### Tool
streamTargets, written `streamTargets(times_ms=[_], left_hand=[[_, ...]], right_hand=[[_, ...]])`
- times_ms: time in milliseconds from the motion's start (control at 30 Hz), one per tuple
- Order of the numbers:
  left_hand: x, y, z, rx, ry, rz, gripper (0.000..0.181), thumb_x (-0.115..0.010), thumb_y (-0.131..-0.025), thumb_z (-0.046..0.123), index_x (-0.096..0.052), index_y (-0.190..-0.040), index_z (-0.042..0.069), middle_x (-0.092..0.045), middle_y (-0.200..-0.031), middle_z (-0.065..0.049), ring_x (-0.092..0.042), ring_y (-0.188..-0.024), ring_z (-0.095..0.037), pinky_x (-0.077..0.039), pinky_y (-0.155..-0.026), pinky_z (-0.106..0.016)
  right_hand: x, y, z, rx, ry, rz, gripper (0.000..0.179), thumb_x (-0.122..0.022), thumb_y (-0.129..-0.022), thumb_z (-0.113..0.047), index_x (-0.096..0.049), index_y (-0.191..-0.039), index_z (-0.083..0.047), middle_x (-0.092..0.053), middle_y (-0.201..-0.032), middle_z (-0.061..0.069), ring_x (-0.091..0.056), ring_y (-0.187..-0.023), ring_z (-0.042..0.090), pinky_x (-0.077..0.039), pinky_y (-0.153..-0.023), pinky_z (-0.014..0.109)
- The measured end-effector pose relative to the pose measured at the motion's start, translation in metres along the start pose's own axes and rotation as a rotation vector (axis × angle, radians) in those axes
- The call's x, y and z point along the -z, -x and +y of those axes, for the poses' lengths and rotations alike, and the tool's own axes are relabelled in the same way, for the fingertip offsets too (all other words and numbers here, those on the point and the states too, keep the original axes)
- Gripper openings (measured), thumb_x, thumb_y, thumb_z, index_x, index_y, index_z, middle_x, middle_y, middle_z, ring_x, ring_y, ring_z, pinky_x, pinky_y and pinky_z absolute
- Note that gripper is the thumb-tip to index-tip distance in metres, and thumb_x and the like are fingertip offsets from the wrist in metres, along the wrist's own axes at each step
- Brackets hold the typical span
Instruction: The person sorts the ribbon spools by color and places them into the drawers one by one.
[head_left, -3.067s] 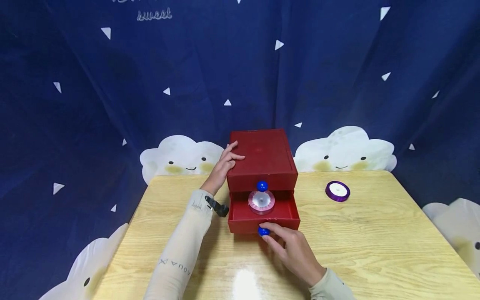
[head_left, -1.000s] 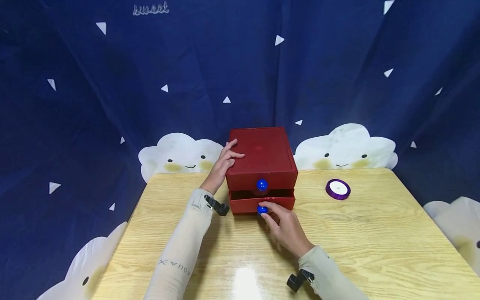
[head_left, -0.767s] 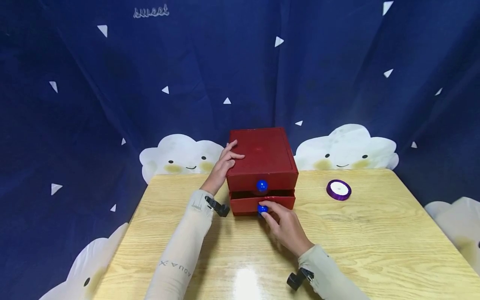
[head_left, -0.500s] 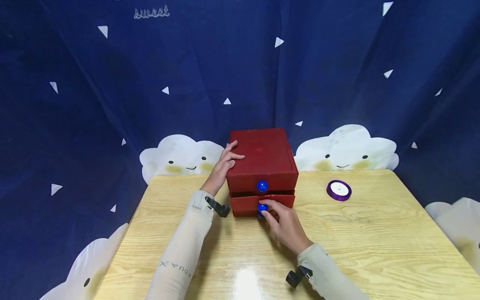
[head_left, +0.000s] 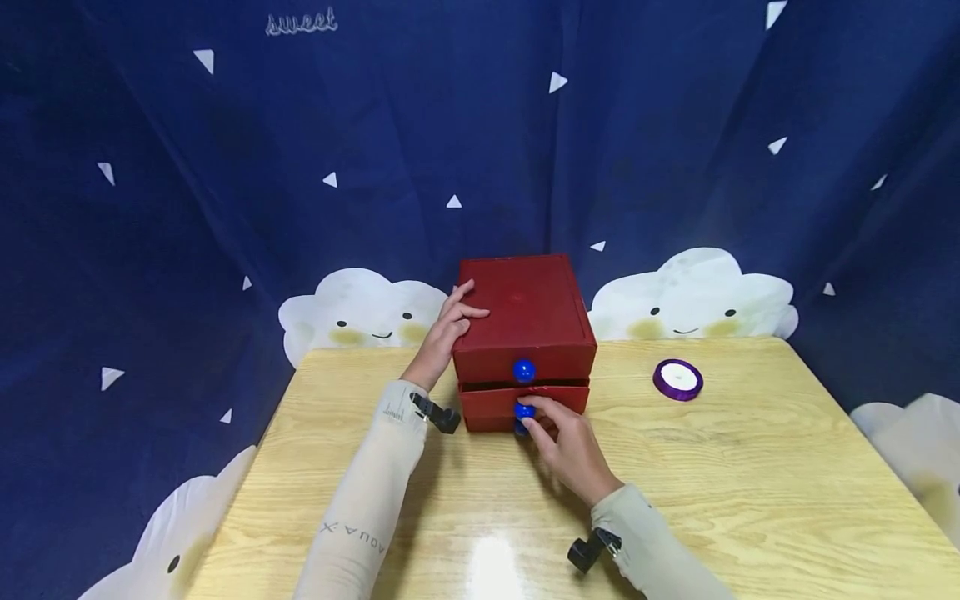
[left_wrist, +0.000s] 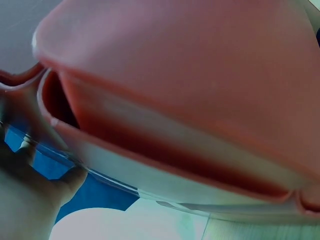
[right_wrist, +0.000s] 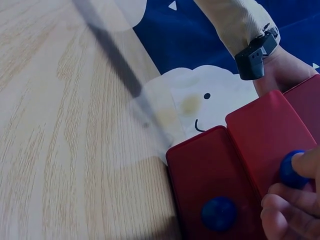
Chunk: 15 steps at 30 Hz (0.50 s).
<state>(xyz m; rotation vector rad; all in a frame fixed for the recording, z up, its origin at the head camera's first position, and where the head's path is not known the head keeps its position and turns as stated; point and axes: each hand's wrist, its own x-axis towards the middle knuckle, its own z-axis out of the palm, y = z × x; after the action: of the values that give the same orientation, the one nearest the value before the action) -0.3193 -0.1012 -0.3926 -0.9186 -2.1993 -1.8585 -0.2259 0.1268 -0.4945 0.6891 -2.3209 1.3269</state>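
Note:
A red drawer cabinet (head_left: 525, 300) with blue round knobs stands at the back of the table. My left hand (head_left: 442, 337) rests on its top left edge, fingers spread and fairly straight; in the left wrist view the left hand (left_wrist: 30, 195) shows at the cabinet's side. With thumb and fingers my right hand (head_left: 572, 446) pinches the blue knob (right_wrist: 292, 170) of the middle drawer (head_left: 487, 403), which sticks out slightly, leaving a narrow dark gap above its front. Below it is the bottom drawer (right_wrist: 205, 170) with its own knob (right_wrist: 219, 213). The middle drawer's contents are hidden.
A purple ribbon spool (head_left: 678, 380) with a white centre lies on the wooden table (head_left: 750, 467), right of the cabinet. A dark blue curtain (head_left: 420, 125) with clouds and triangles hangs behind. Each wrist wears a black strapped camera.
The middle drawer has slid inward from well out to nearly in, my right hand moving with its knob. The pale pink spool inside has gone out of sight. My left hand stays put.

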Motion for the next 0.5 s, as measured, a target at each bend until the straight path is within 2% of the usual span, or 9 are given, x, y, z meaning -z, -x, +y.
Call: streamTargets(times_ms=[500], left_hand=[[-0.0011, -0.0005, 0.0005, 0.001, -0.009, -0.001, 0.038, -0.035, -0.095, 0.003, -0.059, -0.121, -0.010, -0.018, -0.159, -0.015, 0.004, -0.148, -0.022, 0.001, -0.116, -0.050]], right_hand=[[-0.0004, -0.0022, 0.0017, 0.010, 0.078, 0.009, 0.032, -0.066, -0.091, -0.012, -0.064, -0.122, -0.018, -0.067, -0.106, -0.007, -0.060, -0.086, 0.004, -0.052, -0.069, 0.024]])
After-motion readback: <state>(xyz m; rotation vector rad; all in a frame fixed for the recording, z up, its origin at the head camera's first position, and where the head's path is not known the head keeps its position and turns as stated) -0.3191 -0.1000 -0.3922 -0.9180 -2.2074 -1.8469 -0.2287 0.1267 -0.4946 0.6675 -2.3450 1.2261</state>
